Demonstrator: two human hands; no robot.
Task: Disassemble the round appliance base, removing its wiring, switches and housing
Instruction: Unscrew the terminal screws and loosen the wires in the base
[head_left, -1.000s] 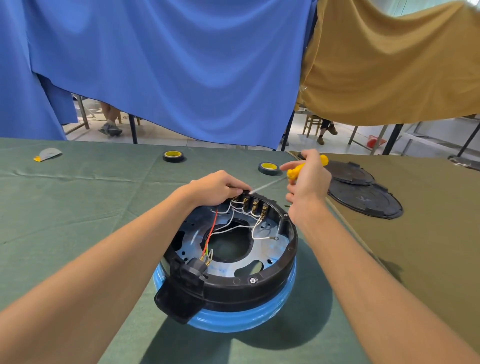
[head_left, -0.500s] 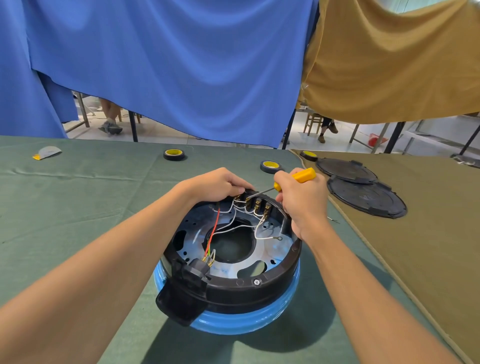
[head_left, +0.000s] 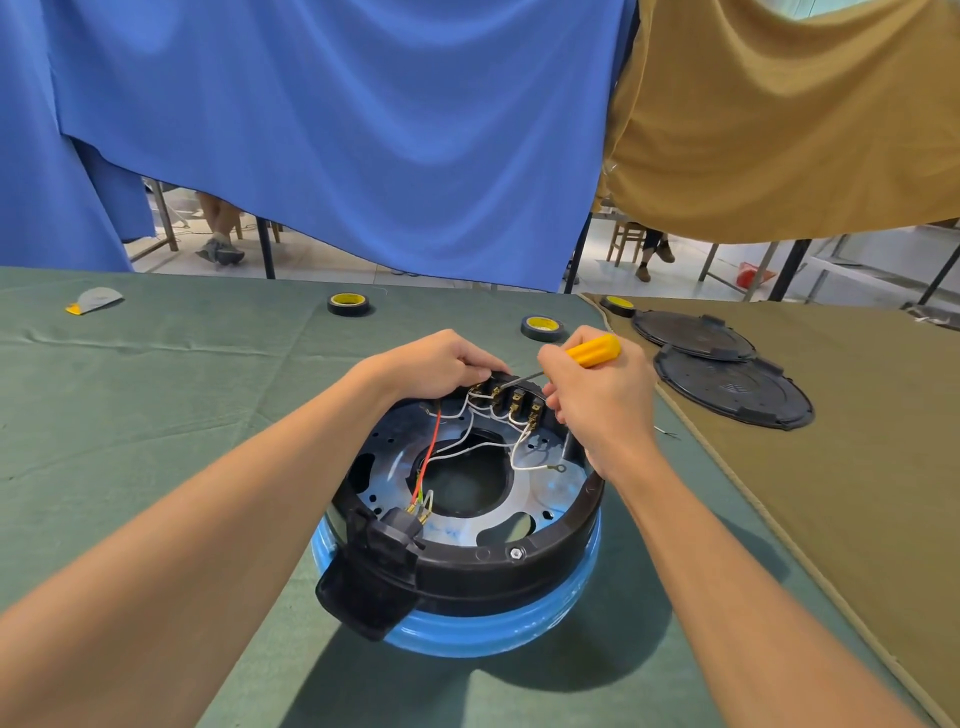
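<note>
Green cloth, left hand fingers curled on base rim, right hand fingers gripping screwdriver.

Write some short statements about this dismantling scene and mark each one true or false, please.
1. The right hand grips a yellow-handled screwdriver. True.
2. The left hand hangs free, touching nothing. False: it holds the far rim of the round appliance base, beside the brass terminals.
3. Two black round covers lie on the brown cloth at the right. True.
4. The red wire lies outside the base. False: it runs inside the base, down to the black connector at the near side.
5. The base sits on a red ring. False: the ring under it is a blue ring.
</note>
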